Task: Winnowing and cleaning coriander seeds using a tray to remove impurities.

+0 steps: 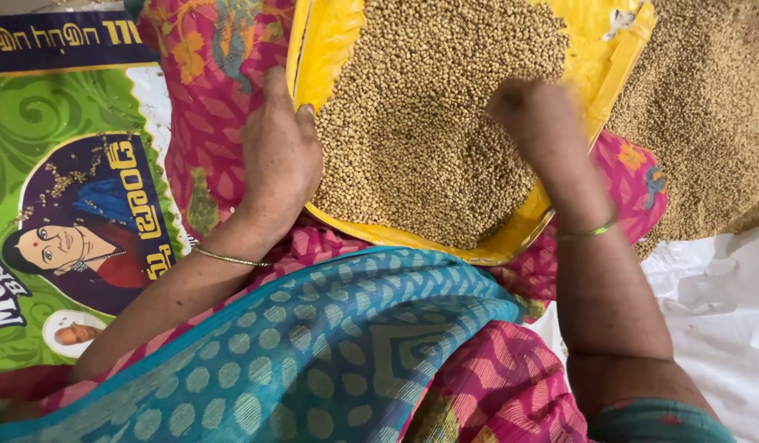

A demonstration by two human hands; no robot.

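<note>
My left hand (281, 156) is clamped on the left rim of the yellow tray (510, 234), in the upper middle of the frame, resting on my lap. The tray looks stiff but heavy with loose grain (420, 123), which I judge spills easily, so the rim is the best hold. My right hand (531, 111) is blurred above the grain; I cannot tell its grip.

Lighting even, soft, fairly bright; no hard shadows, source not determinable. Right hand (531, 111) motion-blurred, fingers smeared. Left hand (279, 156) sharp. Faint shading just beneath left fingertips. Mild sheen on yellow tray (330, 45) rim. White sheet (715, 303) near overexposed.
</note>
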